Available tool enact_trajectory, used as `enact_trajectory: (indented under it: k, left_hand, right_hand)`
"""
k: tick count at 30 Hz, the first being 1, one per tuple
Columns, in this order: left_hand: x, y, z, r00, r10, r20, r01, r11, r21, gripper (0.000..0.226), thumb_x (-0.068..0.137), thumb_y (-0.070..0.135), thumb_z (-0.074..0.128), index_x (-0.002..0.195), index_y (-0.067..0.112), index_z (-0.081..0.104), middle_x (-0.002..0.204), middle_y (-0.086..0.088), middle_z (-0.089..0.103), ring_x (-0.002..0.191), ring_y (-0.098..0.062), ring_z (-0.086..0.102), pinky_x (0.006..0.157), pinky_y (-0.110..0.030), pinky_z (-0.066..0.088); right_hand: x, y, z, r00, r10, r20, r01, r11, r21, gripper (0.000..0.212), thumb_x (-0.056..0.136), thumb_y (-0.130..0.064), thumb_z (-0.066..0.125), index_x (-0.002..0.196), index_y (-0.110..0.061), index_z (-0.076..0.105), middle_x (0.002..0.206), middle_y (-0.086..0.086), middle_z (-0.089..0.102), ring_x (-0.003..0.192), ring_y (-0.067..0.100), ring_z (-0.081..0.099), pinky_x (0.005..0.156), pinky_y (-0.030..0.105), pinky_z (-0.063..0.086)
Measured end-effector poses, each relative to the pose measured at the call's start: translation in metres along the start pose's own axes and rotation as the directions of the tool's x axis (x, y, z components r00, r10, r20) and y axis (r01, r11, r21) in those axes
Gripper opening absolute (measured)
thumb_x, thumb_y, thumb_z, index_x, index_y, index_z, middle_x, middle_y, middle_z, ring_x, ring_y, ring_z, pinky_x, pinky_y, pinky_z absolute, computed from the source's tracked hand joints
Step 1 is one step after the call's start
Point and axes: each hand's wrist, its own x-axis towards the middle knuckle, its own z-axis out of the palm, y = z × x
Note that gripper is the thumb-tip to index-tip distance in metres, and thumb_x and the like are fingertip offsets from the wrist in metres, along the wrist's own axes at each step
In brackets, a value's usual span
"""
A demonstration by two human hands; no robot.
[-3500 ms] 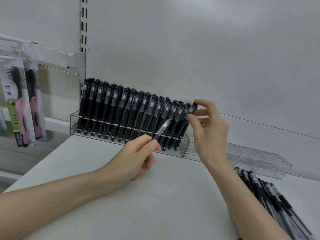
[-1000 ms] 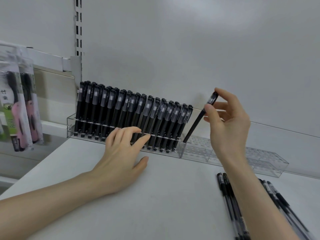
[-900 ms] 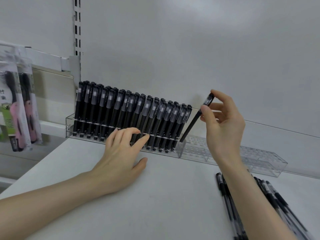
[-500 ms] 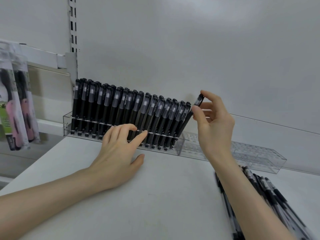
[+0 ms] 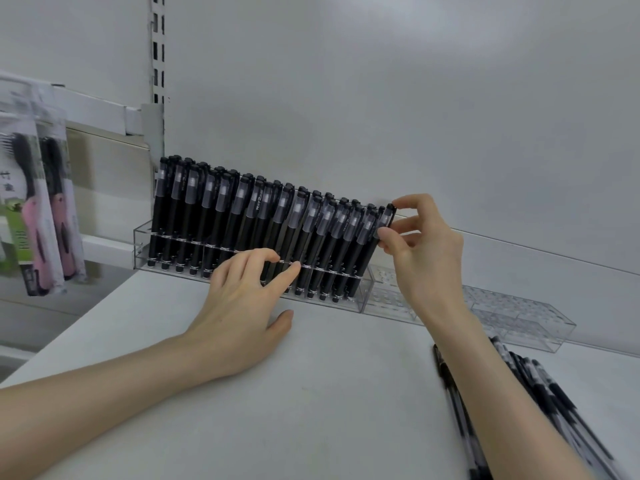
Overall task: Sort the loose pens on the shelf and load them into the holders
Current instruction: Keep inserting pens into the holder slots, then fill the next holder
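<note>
A clear acrylic holder (image 5: 142,249) at the back of the white shelf (image 5: 311,393) is packed with several upright black pens (image 5: 242,216). My right hand (image 5: 420,258) pinches the cap of the rightmost black pen (image 5: 386,218) between thumb and forefinger; the pen leans in the holder's right end. My left hand (image 5: 242,306) rests on the shelf with its straight fingers touching the holder's front face. A second clear holder (image 5: 519,318) to the right has no pens in it. Loose black pens (image 5: 554,410) lie at the lower right, partly hidden by my right forearm.
Packaged combs (image 5: 38,216) hang on the neighbouring bay at the left. A slotted metal upright (image 5: 157,64) runs up the grey back wall. The shelf's left edge drops off beside the holder.
My right hand has brought the pen left and down, from above the second holder into the right end of the full holder. My left hand stays against the holder's front.
</note>
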Motion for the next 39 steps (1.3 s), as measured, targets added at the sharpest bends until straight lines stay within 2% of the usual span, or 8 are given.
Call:
enact_trajectory:
  k: [4, 13, 16, 26, 32, 39]
  left_hand:
    - [0.000, 0.000, 0.000, 1.000, 0.004, -0.013, -0.004, 1.000, 0.024, 0.058, 0.077, 0.042, 0.038, 0.126, 0.017, 0.057, 0.118, -0.009, 0.052, 0.114, -0.022, 0.037, 0.090, -0.044, 0.040]
    - [-0.001, 0.001, 0.000, 1.000, 0.016, -0.015, -0.015, 0.999, 0.029, 0.059, 0.076, 0.042, 0.038, 0.127, 0.018, 0.056, 0.118, -0.007, 0.050, 0.115, -0.020, 0.037, 0.090, -0.044, 0.040]
    - [0.001, 0.001, 0.000, 1.000, 0.013, -0.010, -0.013, 1.000, 0.029, 0.059, 0.076, 0.042, 0.038, 0.127, 0.018, 0.055, 0.118, -0.007, 0.050, 0.116, -0.019, 0.036, 0.090, -0.043, 0.039]
    - [-0.001, 0.000, -0.001, 1.000, 0.023, -0.016, -0.022, 0.999, 0.041, 0.058, 0.077, 0.041, 0.039, 0.127, 0.018, 0.055, 0.118, -0.007, 0.050, 0.115, -0.020, 0.037, 0.088, -0.040, 0.037]
    - [-0.001, 0.000, -0.001, 1.000, 0.017, -0.004, -0.017, 0.999, 0.030, 0.059, 0.077, 0.041, 0.038, 0.128, 0.017, 0.054, 0.118, -0.007, 0.050, 0.116, -0.019, 0.036, 0.088, -0.043, 0.039]
    - [-0.001, 0.002, -0.005, 1.000, 0.020, 0.007, -0.021, 0.998, 0.064, 0.056, 0.077, 0.040, 0.038, 0.123, 0.016, 0.058, 0.115, -0.005, 0.052, 0.109, -0.019, 0.039, 0.088, -0.042, 0.042]
  right_hand:
    - [0.002, -0.003, -0.004, 0.999, 0.001, 0.034, 0.000, 0.999, -0.036, 0.025, 0.088, -0.004, 0.062, 0.103, -0.022, 0.053, 0.077, -0.003, 0.064, 0.075, 0.023, 0.066, 0.078, 0.045, 0.053]
    - [0.006, -0.008, -0.013, 0.995, 0.014, 0.101, -0.007, 0.997, -0.076, 0.027, 0.089, -0.003, 0.061, 0.097, -0.026, 0.048, 0.078, 0.001, 0.064, 0.073, 0.019, 0.067, 0.076, 0.043, 0.054]
    - [0.007, -0.009, -0.014, 0.995, 0.021, 0.097, -0.012, 0.996, -0.088, 0.027, 0.088, -0.004, 0.062, 0.096, -0.026, 0.048, 0.077, 0.003, 0.065, 0.074, 0.023, 0.067, 0.078, 0.045, 0.053]
    - [0.009, -0.008, -0.012, 0.994, 0.025, 0.110, -0.016, 0.996, -0.086, 0.026, 0.087, -0.002, 0.063, 0.095, -0.023, 0.050, 0.077, 0.006, 0.066, 0.069, 0.019, 0.067, 0.076, 0.041, 0.054]
    - [0.005, 0.001, -0.010, 0.992, 0.036, 0.124, -0.022, 0.993, -0.113, 0.024, 0.087, -0.008, 0.065, 0.095, -0.025, 0.049, 0.076, 0.002, 0.067, 0.075, 0.025, 0.066, 0.079, 0.045, 0.052]
    - [0.007, 0.000, -0.011, 0.992, 0.010, 0.123, 0.012, 0.985, -0.172, 0.019, 0.087, -0.013, 0.066, 0.100, -0.022, 0.055, 0.080, -0.002, 0.067, 0.078, 0.023, 0.065, 0.078, 0.046, 0.052]
